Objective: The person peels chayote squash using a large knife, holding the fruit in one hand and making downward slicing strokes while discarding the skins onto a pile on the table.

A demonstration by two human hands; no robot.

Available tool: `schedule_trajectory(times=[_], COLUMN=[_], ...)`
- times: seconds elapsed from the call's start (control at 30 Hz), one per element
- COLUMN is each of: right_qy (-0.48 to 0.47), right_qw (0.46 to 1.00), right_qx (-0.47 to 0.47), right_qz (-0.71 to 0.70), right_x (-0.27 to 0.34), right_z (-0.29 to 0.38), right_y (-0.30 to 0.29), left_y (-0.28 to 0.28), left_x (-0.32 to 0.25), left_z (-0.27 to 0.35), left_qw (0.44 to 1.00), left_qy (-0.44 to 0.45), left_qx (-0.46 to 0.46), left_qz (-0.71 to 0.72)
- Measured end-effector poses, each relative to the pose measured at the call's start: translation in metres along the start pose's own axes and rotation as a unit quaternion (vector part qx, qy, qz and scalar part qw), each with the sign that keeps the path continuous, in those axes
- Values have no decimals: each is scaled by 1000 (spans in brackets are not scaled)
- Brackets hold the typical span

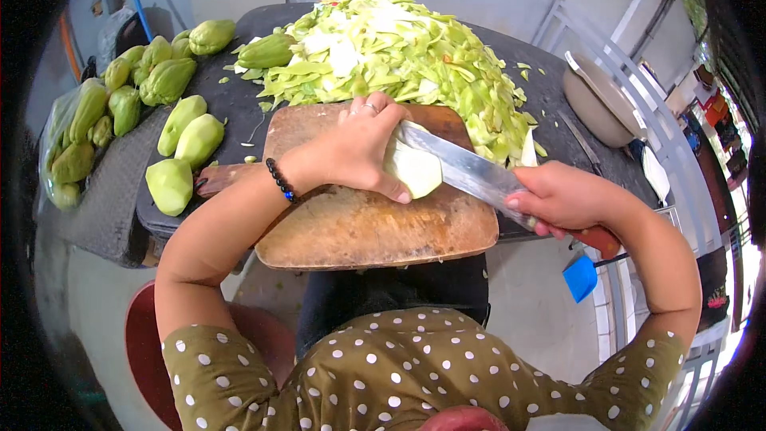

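My left hand (365,149) presses a pale, peeled chayote (418,172) onto a worn wooden cutting board (371,233). In my right hand (556,194) is a large kitchen knife (461,170) with a reddish handle; its blade slants up and left and lies against the chayote's right side. How deep the edge sits cannot be seen. Behind the board rises a big heap of green chayote slices and shavings (407,54). Left of the board's handle (224,178) lie peeled chayotes (170,187).
Unpeeled chayotes (169,81) and a clear plastic bag of them (75,149) lie at the left. On the dark table (514,54) at right are a slim knife (580,140) and a beige basin (601,99). A blue dustpan (580,278) and a red tub (143,359) are lower down.
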State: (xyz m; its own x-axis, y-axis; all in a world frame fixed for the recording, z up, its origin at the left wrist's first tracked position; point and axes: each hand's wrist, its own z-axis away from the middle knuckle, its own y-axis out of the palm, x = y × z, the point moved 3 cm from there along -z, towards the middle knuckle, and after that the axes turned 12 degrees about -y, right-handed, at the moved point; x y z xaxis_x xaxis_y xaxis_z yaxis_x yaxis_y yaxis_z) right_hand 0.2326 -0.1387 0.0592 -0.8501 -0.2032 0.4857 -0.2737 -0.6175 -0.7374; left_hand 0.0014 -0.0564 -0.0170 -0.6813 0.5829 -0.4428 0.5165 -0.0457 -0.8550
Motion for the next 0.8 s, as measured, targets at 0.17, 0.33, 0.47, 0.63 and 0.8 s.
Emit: schedule_trajectory(times=[0.17,0.33,0.47,0.63,0.8], right_qy=[-21,-75,-113,-31,-20], right_qw=[999,989,942,974,928], right_qx=[-20,-104,-221,-225,-147], right_qz=[-29,72,228,-11,-342], right_x=[-2,-1,-16,-35,-34], right_z=[-6,11,45,53,33], right_y=[12,8,4,35,54], left_y=[0,1,1,-14,-47], left_x=[-3,-3,1,-2,-17], left_z=[2,2,1,10,24], left_qw=[999,1000,996,992,978], left_qy=[-16,-13,-62,-80,-102], left_qx=[28,7,29,28,160], left_qz=[-3,-12,-58,-97,-84])
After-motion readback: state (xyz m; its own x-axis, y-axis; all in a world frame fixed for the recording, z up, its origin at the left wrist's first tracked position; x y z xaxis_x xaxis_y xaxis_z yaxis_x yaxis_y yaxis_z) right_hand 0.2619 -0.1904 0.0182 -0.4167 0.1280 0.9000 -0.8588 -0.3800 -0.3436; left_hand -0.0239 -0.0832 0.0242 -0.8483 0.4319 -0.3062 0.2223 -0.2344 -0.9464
